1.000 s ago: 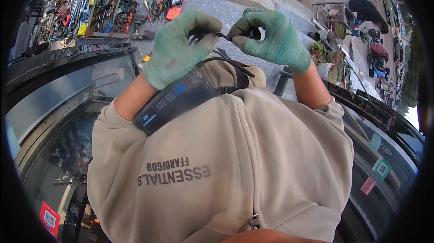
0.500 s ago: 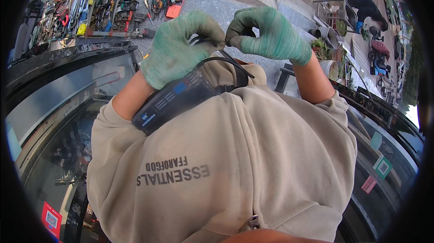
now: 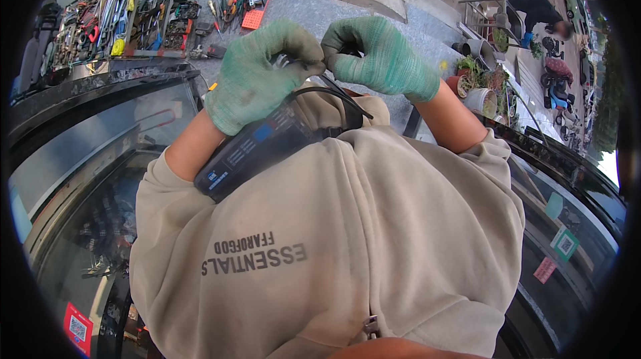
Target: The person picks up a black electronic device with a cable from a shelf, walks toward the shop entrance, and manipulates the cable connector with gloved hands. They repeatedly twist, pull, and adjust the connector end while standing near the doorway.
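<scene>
Outdoors on grey paving, beside the dark curved glass of a car (image 3: pixel 87 178), a person in a beige hooded sweatshirt (image 3: pixel 347 245) works with both hands raised in front of the chest. The left hand (image 3: pixel 257 78), in a worn green knitted glove, has its fingers (image 3: pixel 304 52) curled shut, pinching the end of a thin black cord (image 3: pixel 334 88). The right hand (image 3: pixel 384 58), in a matching green glove, is also closed, its fingertips (image 3: pixel 334 42) pressed to the same spot so that the two hands touch. A second ago they were a little apart with a short piece stretched between them; now they have come together over it, so the small piece seems to be getting worked or joined at the pinch. From there the cord loops down to a dark blue flat box-shaped device (image 3: pixel 250 148) hanging against the chest, just under the left wrist. Farther out, well apart from the hands, a rack of assorted hand tools (image 3: pixel 117 18) lies on the ground at upper left, and potted plants (image 3: pixel 477 85) stand at right.
</scene>
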